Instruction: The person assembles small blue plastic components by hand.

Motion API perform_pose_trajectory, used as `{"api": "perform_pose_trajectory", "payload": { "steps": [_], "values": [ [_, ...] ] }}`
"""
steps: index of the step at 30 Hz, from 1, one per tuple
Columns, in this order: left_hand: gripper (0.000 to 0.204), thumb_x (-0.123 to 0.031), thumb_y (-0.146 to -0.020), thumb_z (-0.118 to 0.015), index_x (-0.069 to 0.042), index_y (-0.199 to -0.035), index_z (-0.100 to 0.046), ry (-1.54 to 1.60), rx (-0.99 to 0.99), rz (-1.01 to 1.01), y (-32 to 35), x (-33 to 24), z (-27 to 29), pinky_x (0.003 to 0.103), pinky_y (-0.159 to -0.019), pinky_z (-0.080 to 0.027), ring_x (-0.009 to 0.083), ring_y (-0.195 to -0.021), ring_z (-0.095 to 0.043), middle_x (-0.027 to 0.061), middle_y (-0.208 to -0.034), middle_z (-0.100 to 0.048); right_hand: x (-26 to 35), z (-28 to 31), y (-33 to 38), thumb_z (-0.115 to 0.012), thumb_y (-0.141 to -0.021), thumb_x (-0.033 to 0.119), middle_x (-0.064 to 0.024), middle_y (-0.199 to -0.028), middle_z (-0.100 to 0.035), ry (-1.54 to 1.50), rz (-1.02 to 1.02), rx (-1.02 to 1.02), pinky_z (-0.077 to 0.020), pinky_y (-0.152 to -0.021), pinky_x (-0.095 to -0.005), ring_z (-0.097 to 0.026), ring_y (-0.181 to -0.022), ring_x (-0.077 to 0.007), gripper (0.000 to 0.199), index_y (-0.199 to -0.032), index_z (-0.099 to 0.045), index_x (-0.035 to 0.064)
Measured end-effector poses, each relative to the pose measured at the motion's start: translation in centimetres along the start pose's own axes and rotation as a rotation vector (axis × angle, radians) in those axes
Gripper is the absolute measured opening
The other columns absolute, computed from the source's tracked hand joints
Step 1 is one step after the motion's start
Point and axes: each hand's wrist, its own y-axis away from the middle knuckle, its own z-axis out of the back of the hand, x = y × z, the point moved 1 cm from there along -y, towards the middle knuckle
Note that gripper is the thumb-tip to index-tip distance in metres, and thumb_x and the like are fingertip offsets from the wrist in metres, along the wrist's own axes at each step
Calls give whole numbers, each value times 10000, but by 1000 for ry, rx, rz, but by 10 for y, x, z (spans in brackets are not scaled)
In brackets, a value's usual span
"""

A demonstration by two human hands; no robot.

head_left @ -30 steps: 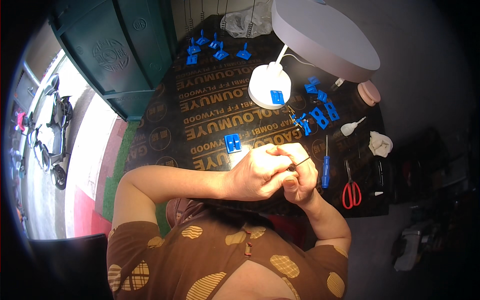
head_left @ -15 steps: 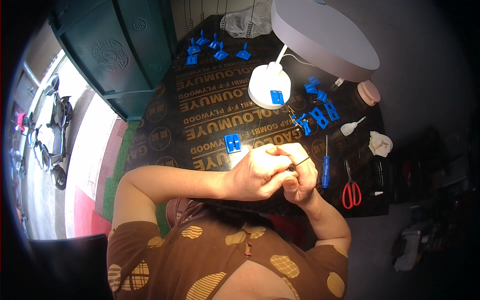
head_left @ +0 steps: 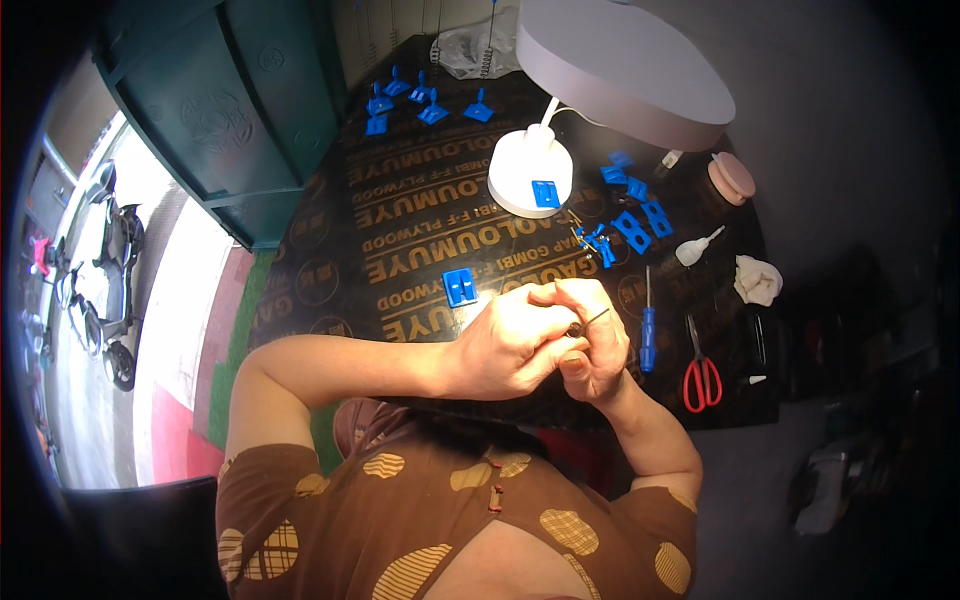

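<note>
My left hand [head_left: 510, 345] and my right hand [head_left: 597, 345] are together above the near edge of the dark table, fingers closed and touching. Between them is a small thin dark rod [head_left: 598, 317] with a dark rounded end. Its tip sticks out over my right fingers, and the rest is hidden in the grip. Just beyond my left hand lies a flat blue plastic plate [head_left: 461, 288] with slots. A blue-handled screwdriver [head_left: 648, 340] lies to the right of my right hand, and red-handled scissors [head_left: 702, 380] lie farther right.
A white lamp [head_left: 530, 170] stands on the table [head_left: 400, 215], its large head overhanging the far right. Blue parts [head_left: 632, 232] and small metal pieces lie right of it. Blue pieces with upright springs [head_left: 432, 112] stand far left. A white dropper bottle [head_left: 698, 246] and crumpled tissue [head_left: 758, 280] lie right.
The whole view has shifted slightly, so the tabletop things appear a little farther left and up. My hands keep the same closed pose; less of the rod's tip shows.
</note>
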Motion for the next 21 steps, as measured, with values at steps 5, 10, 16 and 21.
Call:
{"api": "perform_pose_trajectory", "payload": {
  "steps": [5,10,16,21],
  "values": [
    [87,-93,-816,-642,-20,-863,-655,15,19,84,-1,2,0,371,-636,-501,285,-729,-617,128,-766,-633,-9,8,3,-362,-952,564,-226,-1210,-554,84,4,-46,-422,-916,-436,-520,-1068,-338,703,-1233,-475,-71],
    [194,-31,-915,-567,16,-1097,-614,205,48,275,3,3,1,233,-704,-516,100,-795,-624,79,-971,-637,-16,14,4,-374,-969,473,-180,-1092,-528,119,-20,-179,-436,-842,-394,-524,-975,-293,548,-1127,-512,-33],
    [176,-76,-848,-633,24,-992,-657,297,-160,305,-1,10,-2,311,-778,-500,222,-892,-628,143,-1004,-630,-17,21,10,-474,-922,172,-117,-803,-549,13,-363,-126,-424,-597,-297,-516,-647,-188,208,-910,-560,-18],
    [220,-101,-864,-618,13,-1046,-665,220,-148,377,2,13,3,298,-808,-488,218,-926,-609,122,-1020,-602,-21,22,7,-528,-865,101,-86,-648,-545,22,-419,-145,-419,-530,-298,-515,-539,-193,147,-837,-590,-29]
  ]
}}
